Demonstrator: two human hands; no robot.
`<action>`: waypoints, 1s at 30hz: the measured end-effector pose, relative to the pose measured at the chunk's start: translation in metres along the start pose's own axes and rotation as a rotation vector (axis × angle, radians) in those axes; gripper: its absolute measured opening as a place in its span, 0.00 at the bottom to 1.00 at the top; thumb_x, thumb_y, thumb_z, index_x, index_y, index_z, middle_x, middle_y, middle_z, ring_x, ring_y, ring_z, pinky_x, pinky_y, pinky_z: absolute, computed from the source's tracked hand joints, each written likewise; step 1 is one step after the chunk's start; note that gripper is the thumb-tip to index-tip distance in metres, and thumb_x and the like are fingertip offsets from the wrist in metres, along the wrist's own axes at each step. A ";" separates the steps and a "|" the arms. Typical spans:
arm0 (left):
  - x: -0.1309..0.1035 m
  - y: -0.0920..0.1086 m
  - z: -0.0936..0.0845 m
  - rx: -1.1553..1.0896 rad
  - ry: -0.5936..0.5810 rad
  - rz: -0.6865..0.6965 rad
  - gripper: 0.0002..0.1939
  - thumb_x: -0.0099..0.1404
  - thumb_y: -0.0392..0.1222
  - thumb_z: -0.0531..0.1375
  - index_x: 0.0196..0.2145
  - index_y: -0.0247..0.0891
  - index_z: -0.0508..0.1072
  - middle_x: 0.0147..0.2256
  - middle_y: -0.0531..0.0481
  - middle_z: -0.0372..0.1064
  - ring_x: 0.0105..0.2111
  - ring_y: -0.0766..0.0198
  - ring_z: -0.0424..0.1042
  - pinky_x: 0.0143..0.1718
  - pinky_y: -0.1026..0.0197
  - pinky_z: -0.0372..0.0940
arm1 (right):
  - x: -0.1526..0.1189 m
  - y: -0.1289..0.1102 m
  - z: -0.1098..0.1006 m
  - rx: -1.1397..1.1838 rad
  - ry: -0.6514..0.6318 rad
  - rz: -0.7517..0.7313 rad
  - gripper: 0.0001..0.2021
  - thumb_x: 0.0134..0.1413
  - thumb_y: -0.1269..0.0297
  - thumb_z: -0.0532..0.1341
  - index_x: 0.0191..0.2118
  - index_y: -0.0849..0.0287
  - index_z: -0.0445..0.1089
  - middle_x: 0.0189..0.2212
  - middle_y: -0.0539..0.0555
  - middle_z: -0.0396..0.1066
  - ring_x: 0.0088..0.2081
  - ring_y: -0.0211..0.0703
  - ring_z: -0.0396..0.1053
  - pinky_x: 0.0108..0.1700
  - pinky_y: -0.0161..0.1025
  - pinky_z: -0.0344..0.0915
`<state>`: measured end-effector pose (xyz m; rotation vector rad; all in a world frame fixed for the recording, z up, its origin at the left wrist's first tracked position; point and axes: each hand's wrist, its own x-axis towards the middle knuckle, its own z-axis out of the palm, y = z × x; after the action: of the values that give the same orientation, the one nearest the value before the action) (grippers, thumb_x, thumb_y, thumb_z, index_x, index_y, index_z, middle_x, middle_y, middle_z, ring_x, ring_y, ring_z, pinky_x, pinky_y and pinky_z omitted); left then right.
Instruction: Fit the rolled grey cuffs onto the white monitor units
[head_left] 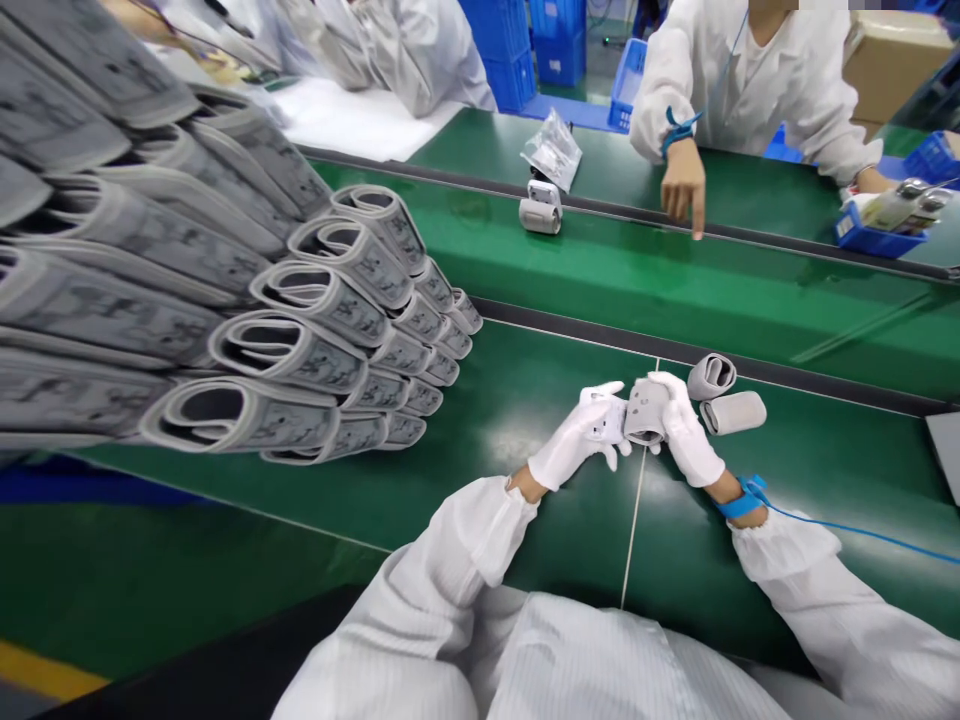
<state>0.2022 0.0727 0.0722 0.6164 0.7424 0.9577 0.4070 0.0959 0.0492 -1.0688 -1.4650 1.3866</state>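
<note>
My left hand (576,438), in a white glove, is closed around a small white plastic device (609,424), whose far side is partly covered by my fingers. In my gloved right hand (686,430) is a rolled grey wrist cuff (645,410) with small dark marks on its face. Device and cuff are side by side just over the green table; whether they touch or are joined I cannot tell. Right of my right hand, one grey rolled cuff (711,376) stands against the dark belt edge and another rolled cuff (733,412) lies beside it.
A tall stack of rolled printed cuffs (300,350) fills the left. Beyond the green conveyor (600,270), a co-worker's hand (684,185) points downward. A cuffed white device (541,208), a clear plastic bag (553,150) and a blue tray (877,235) are on the far side.
</note>
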 end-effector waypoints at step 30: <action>-0.012 0.001 0.009 0.286 0.178 0.066 0.38 0.69 0.69 0.59 0.65 0.40 0.68 0.61 0.39 0.70 0.62 0.43 0.67 0.51 0.52 0.72 | -0.009 -0.012 0.010 -0.489 -0.014 -0.369 0.36 0.50 0.62 0.74 0.65 0.55 0.67 0.61 0.62 0.71 0.61 0.61 0.72 0.64 0.54 0.72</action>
<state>0.2049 0.0612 0.0816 0.8161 1.0339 0.9836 0.3995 0.0836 0.0601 -1.0067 -1.9554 0.7959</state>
